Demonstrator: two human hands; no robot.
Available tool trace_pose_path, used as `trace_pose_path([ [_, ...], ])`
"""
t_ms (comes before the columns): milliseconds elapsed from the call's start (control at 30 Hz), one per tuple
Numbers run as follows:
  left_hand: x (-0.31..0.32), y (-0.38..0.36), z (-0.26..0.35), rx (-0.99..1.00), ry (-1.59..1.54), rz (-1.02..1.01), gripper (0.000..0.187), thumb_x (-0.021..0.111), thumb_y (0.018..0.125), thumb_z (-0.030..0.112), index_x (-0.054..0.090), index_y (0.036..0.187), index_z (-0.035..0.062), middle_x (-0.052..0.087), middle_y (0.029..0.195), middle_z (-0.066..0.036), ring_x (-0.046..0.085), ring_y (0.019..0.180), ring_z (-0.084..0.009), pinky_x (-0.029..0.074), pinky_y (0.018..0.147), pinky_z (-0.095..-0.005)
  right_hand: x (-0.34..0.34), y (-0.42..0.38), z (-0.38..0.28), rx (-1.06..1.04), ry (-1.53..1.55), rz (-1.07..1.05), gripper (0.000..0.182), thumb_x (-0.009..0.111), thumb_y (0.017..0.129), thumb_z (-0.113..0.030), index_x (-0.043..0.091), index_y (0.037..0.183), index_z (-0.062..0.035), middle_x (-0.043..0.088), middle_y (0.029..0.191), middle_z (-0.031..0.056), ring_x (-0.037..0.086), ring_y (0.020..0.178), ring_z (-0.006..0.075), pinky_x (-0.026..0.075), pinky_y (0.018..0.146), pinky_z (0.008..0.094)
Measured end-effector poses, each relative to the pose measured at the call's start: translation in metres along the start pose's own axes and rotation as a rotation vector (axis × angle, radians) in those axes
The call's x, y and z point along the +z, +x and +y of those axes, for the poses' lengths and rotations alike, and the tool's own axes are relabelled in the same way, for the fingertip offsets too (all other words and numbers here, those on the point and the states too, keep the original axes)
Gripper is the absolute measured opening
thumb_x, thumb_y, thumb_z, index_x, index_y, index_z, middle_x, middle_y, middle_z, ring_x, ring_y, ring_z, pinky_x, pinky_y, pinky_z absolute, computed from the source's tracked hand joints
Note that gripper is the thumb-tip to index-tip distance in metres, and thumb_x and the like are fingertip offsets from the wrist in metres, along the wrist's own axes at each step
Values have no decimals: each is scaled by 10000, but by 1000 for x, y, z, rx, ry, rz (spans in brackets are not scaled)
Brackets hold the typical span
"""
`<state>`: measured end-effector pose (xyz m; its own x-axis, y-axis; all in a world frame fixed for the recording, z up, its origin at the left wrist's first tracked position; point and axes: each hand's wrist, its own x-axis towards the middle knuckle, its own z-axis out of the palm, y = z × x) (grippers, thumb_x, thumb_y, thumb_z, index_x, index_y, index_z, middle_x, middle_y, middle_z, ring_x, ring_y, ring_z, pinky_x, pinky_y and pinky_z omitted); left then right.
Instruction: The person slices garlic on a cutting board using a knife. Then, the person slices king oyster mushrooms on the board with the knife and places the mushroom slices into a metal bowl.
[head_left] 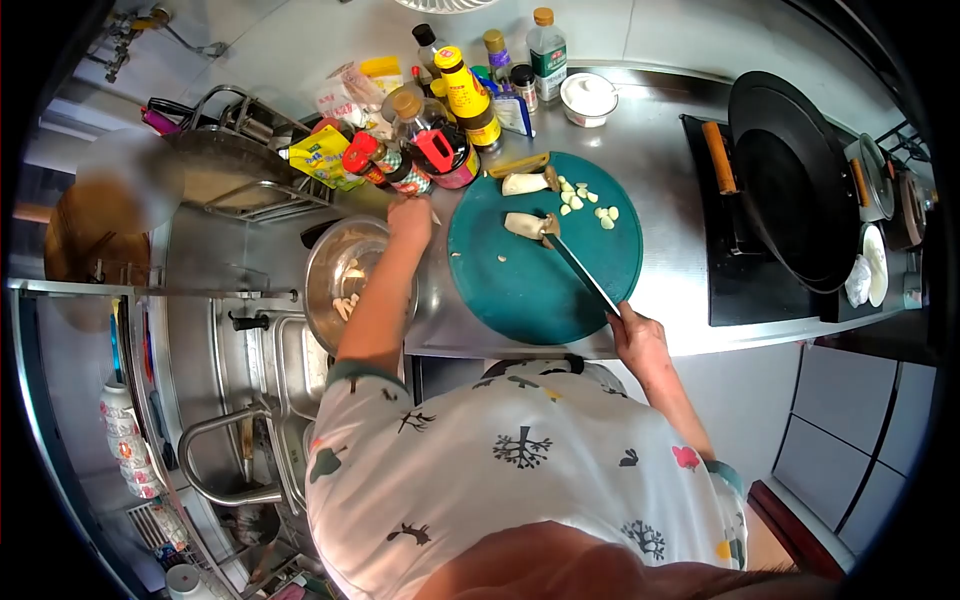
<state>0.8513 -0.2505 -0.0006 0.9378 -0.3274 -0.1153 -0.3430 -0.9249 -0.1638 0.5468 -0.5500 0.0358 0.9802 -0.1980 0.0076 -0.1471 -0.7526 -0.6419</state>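
My right hand [641,340] is closed around the handle of a kitchen knife [583,272]. Its blade points up and left, the tip at the cap of a king oyster mushroom piece [523,226] on the round green cutting board [545,300]. A second mushroom piece [524,184] lies just beyond it. Cut garlic cloves [572,195] are scattered at the board's upper right. My left hand [408,216] is between the board and a steel bowl [318,290], close to the sauce bottles. Its fingers look curled; what they hold is too small to make out. Pale slices [346,305] lie in the bowl.
Sauce bottles [468,100] and seasoning packets crowd the back of the counter, beside a white lidded tub [590,98]. On the right, a black wok [790,170] stands on the stove. A sink with a curved faucet [190,455] and a dish rack [250,195] are on the left.
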Motion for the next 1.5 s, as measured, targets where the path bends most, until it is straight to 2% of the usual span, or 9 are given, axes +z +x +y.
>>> trace_pose_path([
  [100, -70, -63, -8, -41, -218, 360, 268, 638, 673, 49, 604, 936, 85, 636, 841, -136, 597, 883, -342, 456, 800, -440, -3, 0, 4, -21, -43, 19, 94, 598, 834, -75, 532, 891, -41, 610, 676, 167, 600, 603, 362, 479, 551, 449],
  [233, -61, -118, -55, -262, -153, 487, 359, 664, 651, 42, 605, 1003, 81, 607, 935, -152, 561, 917, -347, 443, 814, -449, -11, 5, 3, -97, -64, -1, 131, 606, 800, -55, 531, 906, -45, 629, 764, 153, 608, 643, 355, 483, 563, 447],
  [333, -35, -111, -27, -73, -197, 602, 369, 661, 649, 37, 611, 1013, 67, 599, 984, -158, 549, 949, -343, 436, 834, -463, -10, 9, 1, -105, -8, 9, 144, 606, 798, -50, 527, 919, -45, 627, 768, 156, 606, 649, 362, 482, 565, 450],
  [400, -28, -94, 40, 190, -532, 514, 396, 679, 636, 26, 605, 1024, 44, 585, 1082, -170, 536, 1034, -347, 436, 908, -430, -12, 14, -2, -96, 23, 3, 142, 603, 806, -51, 524, 924, -42, 622, 750, 162, 604, 645, 368, 481, 567, 453],
  [500, -21, -70, 122, 499, -666, 340, 576, 702, 632, 14, 539, 1179, 99, 505, 1250, -116, 466, 1168, -306, 430, 951, -393, -14, 22, -4, 51, 90, 69, 100, 574, 865, -71, 520, 940, -32, 600, 676, 191, 599, 624, 391, 477, 554, 461],
  [700, -3, -70, 139, 573, -668, 231, 402, 668, 627, -28, 570, 1006, 65, 581, 1095, -75, 505, 1109, -278, 442, 897, -404, -26, 15, 0, 9, -38, 58, 99, 570, 874, -91, 524, 946, -42, 619, 692, 186, 604, 624, 391, 481, 549, 455],
  [867, 8, -123, 130, 509, -614, 458, 285, 574, 706, -11, 577, 983, 56, 557, 1100, -100, 507, 1078, -285, 449, 889, -405, -12, 5, 2, -47, -62, -76, 114, 574, 876, -119, 519, 932, -36, 609, 651, 183, 596, 584, 387, 480, 537, 461],
  [967, 24, -134, 137, 417, -758, 421, 273, 597, 723, -10, 577, 990, 37, 543, 1095, -116, 514, 1077, -317, 461, 898, -397, -9, 9, -5, -114, -99, -115, 130, 563, 885, -140, 506, 906, -24, 593, 618, 188, 592, 564, 380, 476, 525, 460],
  [1500, 35, -132, 138, 528, -769, 642, 262, 638, 681, -30, 609, 940, 3, 597, 1024, -111, 569, 988, -291, 506, 842, -364, -24, 43, -37, -214, -378, -424, 156, 533, 902, -153, 511, 919, 0, 610, 617, 171, 623, 604, 356, 500, 568, 436],
])
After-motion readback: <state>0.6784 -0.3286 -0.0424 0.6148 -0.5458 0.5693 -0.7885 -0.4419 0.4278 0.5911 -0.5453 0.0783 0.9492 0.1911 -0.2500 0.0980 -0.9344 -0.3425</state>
